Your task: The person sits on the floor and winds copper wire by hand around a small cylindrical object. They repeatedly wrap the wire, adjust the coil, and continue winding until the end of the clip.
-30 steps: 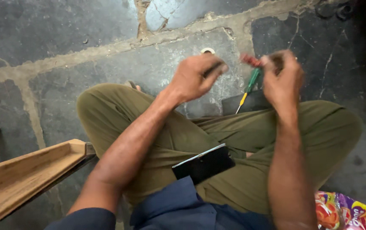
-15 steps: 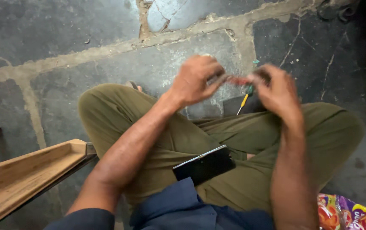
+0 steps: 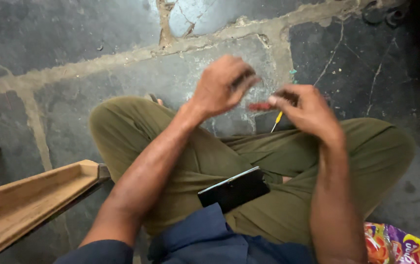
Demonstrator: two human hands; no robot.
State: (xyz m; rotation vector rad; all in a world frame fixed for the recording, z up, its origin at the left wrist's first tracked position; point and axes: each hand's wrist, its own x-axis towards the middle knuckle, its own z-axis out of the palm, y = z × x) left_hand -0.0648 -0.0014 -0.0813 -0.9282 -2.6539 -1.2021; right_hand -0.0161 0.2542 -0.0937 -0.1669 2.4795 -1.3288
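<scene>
Head view: my L hand [image 3: 222, 88] is up over the stone floor [image 3: 73, 54], fingers curled in, something dark pinched at the fingertips, blurred, can't tell what it is. My R hand [image 3: 307, 110] sits just beside it, fingers bent round a small red piece [image 3: 260, 105] whose tip pokes out toward the L hand. Both hands hang above my crossed legs [image 3: 249, 156]. A yellow stick-like bit [image 3: 278, 120] shows below the R hand, near the knee. Black phone [image 3: 234, 189] lies on my lap. Wooden rail [image 3: 29, 200] at my L side, bright snack wrapper [image 3: 400, 244] at my R.
</scene>
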